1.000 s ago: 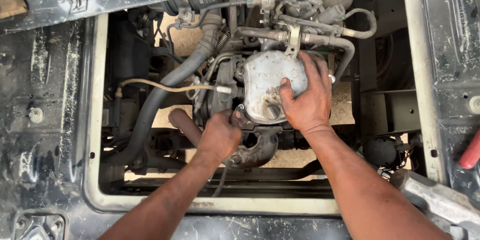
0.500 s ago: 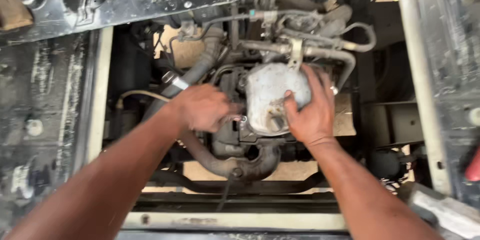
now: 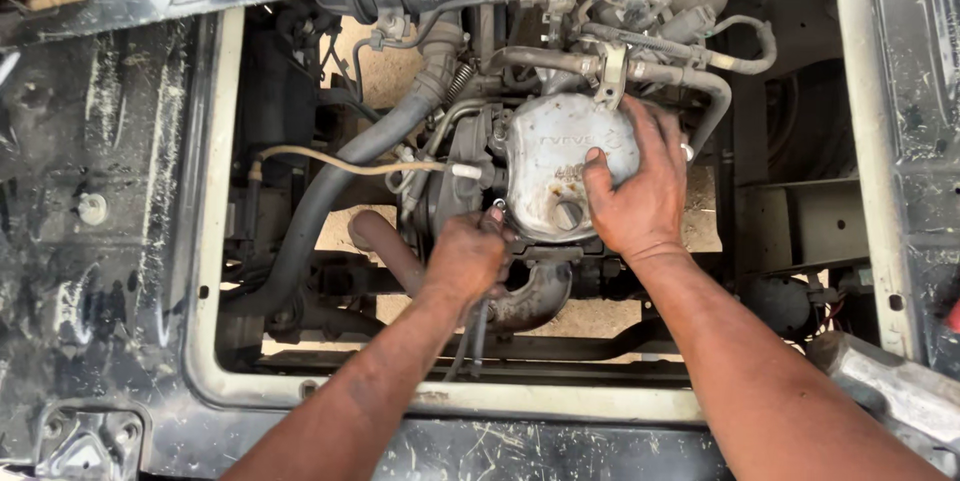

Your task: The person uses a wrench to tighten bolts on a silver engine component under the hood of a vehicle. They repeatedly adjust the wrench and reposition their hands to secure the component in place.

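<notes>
In the grimy engine bay, right hand (image 3: 640,196) flat on dull domed metal cover (image 3: 560,166), left hand (image 3: 465,261) fisted, its grip's contents unclear.

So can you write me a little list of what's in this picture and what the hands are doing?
Place: engine seen through an opening in a dirty black metal floor
Right hand: spread flat on the grey metal cover
Left hand: closed, low beside the cover, by the rusty bent pipe
Nearby: big grey hose, thin beige tube
Below: sandy ground
</notes>
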